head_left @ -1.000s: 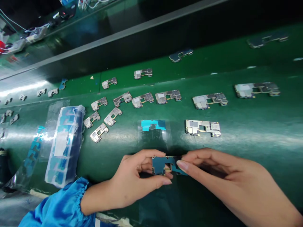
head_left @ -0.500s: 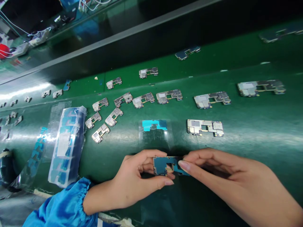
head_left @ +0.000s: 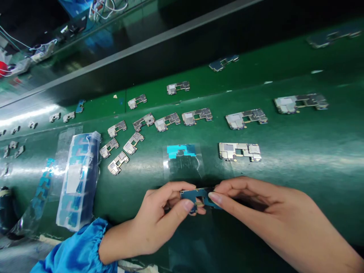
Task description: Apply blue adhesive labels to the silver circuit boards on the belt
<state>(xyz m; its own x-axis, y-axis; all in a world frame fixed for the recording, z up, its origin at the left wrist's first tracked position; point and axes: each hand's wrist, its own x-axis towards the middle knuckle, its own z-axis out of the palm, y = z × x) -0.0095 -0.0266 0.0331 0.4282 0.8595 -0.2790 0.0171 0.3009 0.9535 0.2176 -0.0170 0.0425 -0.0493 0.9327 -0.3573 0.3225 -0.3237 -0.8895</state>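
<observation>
- Work surf.: long glossy green mat (head_left: 136,197), runs full width of view.
- Bare right hand (head_left: 270,218): in from lower R, back of hand up, wrist low at R edge. Thumb lies across front face of notched blue-faced circuit board (head_left: 189,194), pointing L; index arched to its top edge, other fingers curled behind. Pinch grip, R end of bd. No. of fingers in contact: can't tell.
- Bare left hand (head_left: 160,218): in from lower L, forearm angled up to R. Thumb bent up, pad on lower front of bd.; index hooked along top edge at L end; fingertips visible beneath/behind. Grip closed on bd.
- Bright blue gathered fabric sleeve (head_left: 75,250): on L forearm, cuff short of wrist.
- Clear plastic pack of blue film pieces (head_left: 78,180): flat on mat, L of L hand.
- Clear sheet w/ cyan notched film (head_left: 181,151): flat on mat, beyond the hands.
- Blue-faced bd.: between both hands, face toward camera, nearer wearer than clear sheet. Clearance above mat: can't tell.
- Single silver-grey circuit board (head_left: 228,151): on mat, R of clear sheet, beyond R hand.
- Loose grey circuit boards (head_left: 167,121): on mat, scattered farther out, spaced unevenly.
</observation>
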